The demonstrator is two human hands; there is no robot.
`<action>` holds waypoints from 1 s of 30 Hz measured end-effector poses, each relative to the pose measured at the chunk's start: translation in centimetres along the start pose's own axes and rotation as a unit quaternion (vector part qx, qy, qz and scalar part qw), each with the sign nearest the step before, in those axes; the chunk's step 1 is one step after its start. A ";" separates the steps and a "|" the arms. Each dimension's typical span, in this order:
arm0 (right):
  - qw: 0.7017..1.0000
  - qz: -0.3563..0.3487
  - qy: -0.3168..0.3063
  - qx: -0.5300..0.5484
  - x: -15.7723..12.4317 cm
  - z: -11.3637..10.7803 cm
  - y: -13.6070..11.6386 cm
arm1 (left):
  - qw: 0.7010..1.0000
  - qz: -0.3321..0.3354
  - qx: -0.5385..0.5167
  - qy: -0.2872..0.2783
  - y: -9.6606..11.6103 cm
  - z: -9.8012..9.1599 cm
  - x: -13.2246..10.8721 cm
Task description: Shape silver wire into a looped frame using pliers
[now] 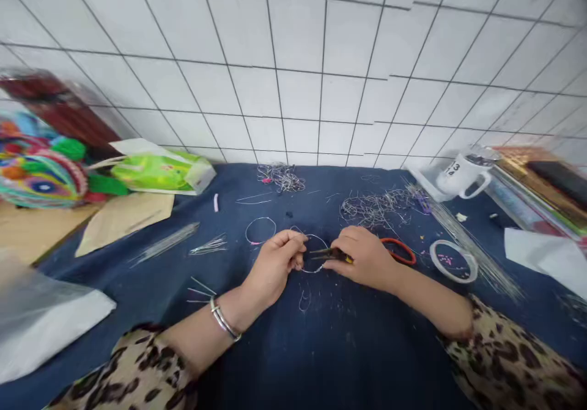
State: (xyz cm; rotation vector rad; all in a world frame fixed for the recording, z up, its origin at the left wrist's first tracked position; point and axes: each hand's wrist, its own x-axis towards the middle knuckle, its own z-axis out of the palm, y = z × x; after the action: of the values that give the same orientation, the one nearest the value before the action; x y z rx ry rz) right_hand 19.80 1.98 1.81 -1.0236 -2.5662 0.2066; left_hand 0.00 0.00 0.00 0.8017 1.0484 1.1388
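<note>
In the middle of the dark blue cloth (293, 349), the left hand (273, 266) pinches a thin wire hoop (313, 271) between thumb and fingers. The right hand (369, 256) has its fingers closed around pliers (329, 254), whose tips point left across the hoop — whether they touch the wire, I can't tell. Another wire hoop (255, 243) lies just left and a little farther off.

To the right, pink beads (446, 259) lie scattered inside a round white rim (472, 267); I can't tell if it's a dish or a bare ring. An orange-red loop (397, 250) sits between it and the right hand. At the far right, a white mug (456, 179) stands at a white tray (422, 179) — its contents are hidden from here. On the far left, a green packet (153, 172) shows white at its right end.
</note>
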 end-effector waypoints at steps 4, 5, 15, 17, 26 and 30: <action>1.000 -0.007 0.002 0.002 0.0 0.0 0.1 | 1.000 0.004 -0.003 -0.005 0.0 0.2 0.3; 1.000 -0.009 0.004 0.004 0.0 0.1 0.1 | 1.000 0.004 -0.006 -0.005 0.0 0.2 0.3; 0.999 -0.017 0.040 0.018 0.0 0.2 0.3 | 1.000 0.000 -0.022 -0.007 -0.3 -0.1 0.5; 0.998 -0.019 0.045 0.026 0.0 0.2 0.3 | 1.000 0.001 -0.018 -0.004 -0.3 -0.1 0.5; 0.995 -0.044 0.081 0.038 0.0 0.1 0.3 | 1.000 -0.004 -0.010 0.009 -0.1 0.4 0.2; 0.994 -0.050 0.081 0.045 0.0 0.0 0.3 | 1.000 -0.008 -0.002 0.014 0.0 0.5 0.0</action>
State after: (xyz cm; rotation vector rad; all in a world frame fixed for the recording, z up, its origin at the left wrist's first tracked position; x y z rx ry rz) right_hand 19.95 2.18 1.70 -0.8403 -2.4313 0.2034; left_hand 0.52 0.05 0.18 0.7751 1.0731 1.1414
